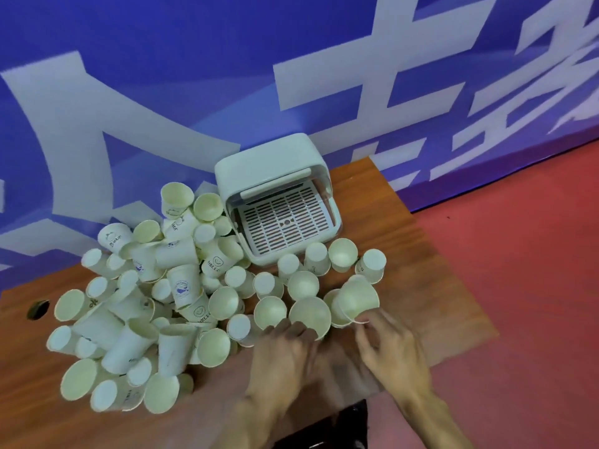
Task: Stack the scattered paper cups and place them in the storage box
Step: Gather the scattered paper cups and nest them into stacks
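**Fig. 1. The person's two hands and forearms, lower centre of the frame.**
Left hand (285, 354) and right hand (393, 351) are bare, as are both forearms (431, 413) down to the lower edge. Knuckle and tendon ridges mark the back of each hand, and blur softens the fingertips.

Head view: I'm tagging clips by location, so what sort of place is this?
Probably an event or exhibition hall, not a home: a huge blue banner with big white characters stands behind the wooden table, and the floor is plain red.
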The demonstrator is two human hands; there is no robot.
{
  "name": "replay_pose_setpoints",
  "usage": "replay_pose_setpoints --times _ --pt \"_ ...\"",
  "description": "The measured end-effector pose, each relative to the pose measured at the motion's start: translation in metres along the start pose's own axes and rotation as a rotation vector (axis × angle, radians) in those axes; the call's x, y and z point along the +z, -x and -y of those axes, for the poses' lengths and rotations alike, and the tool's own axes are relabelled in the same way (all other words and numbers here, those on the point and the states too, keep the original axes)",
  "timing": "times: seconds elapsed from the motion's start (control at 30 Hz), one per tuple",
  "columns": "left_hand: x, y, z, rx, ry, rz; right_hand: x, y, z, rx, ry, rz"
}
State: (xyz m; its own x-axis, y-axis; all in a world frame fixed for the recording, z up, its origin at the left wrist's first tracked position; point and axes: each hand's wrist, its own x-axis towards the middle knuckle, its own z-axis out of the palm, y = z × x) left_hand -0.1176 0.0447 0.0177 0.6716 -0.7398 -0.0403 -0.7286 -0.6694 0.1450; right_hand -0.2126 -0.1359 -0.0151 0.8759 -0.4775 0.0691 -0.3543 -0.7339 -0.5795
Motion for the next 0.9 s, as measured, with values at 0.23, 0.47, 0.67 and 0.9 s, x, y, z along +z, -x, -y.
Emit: replay_pose_setpoints --times 0.23,0.47,0.67,0.9 --pt "0.006 0.000 -0.010 -0.087 -0.032 0.012 0.001 -0.009 -0.011 -0.133 0.067 0.072" --pt "0.007 0.004 -0.012 -0.130 -0.031 -0.003 0.023 -0.022 -0.017 -0.188 0.141 0.223" --pt "0.013 0.011 -0.010 -0.098 -0.038 0.039 0.038 -0.022 -0.018 -0.113 0.203 0.301" --pt "0.045 0.000 0.000 -0.079 -0.118 0.197 0.046 -0.026 -0.011 -0.058 0.260 0.309"
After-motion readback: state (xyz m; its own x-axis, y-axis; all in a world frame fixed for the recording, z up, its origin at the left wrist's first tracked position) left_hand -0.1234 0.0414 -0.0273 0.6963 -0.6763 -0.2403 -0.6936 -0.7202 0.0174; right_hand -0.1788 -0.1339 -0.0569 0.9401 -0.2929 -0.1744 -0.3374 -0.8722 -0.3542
